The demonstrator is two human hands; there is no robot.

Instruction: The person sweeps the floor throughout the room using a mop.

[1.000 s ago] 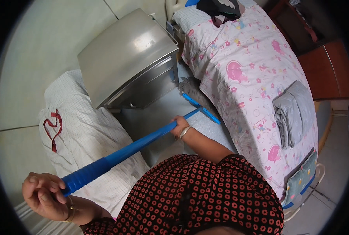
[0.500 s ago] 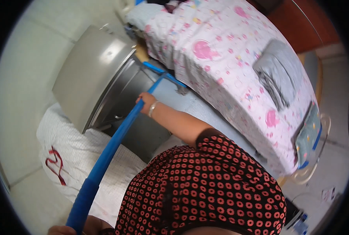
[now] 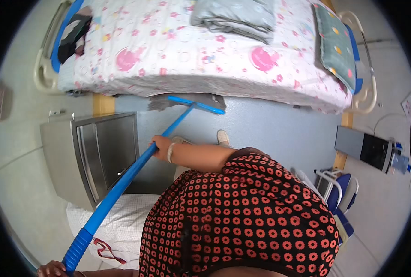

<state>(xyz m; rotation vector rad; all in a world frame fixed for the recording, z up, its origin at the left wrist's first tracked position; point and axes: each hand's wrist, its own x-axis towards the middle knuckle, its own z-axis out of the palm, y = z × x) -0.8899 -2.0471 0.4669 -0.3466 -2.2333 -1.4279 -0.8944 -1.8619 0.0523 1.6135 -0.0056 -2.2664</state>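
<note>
My right hand [image 3: 161,147], with a pale bracelet at the wrist, grips the blue handle of a flat mop [image 3: 138,161] partway along its length. At the lower left, my left hand [image 3: 53,268] is closed at the ribbed grip end of the same handle; its fingers are partly cut off by the picture's edge. The handle slants away to a blue head bar [image 3: 205,108] with a grey mop pad [image 3: 159,102]. The pad lies on the blue-grey floor [image 3: 279,124] along the near side of the bed, partly at the hanging sheet's edge.
A bed with a pink-patterned sheet [image 3: 168,51] runs across the far side, bearing folded grey bedding [image 3: 235,18] and a green pillow [image 3: 334,46]. A metal cabinet [image 3: 62,161] and a white checked cloth [image 3: 127,212] are left; a blue folding chair [image 3: 339,189] stands right.
My view has swung round, so the bed now lies straight across. The mop's grey pad shows more widely beside the bed. Both hands keep hold of the handle.
</note>
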